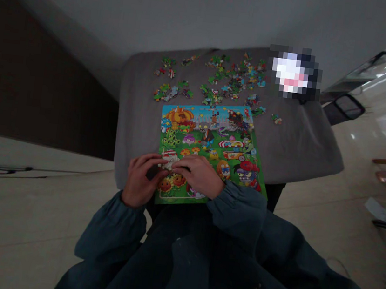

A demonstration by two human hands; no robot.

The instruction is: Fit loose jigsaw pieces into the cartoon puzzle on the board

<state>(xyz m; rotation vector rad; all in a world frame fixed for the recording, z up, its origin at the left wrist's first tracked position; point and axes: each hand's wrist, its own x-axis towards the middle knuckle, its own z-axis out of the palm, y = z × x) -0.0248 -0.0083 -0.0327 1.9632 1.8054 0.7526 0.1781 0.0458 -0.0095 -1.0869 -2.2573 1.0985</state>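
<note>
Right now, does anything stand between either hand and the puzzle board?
Nothing visible does. The left hand and right hand are both at the near-left part of the puzzle board. The loose pieces lie mostly beyond its far edge, away from both hands.

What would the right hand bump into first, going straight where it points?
Probably the left hand, close by over the puzzle board: the right hand points towards it. Depth, and anything small between them, is unclear.
</note>
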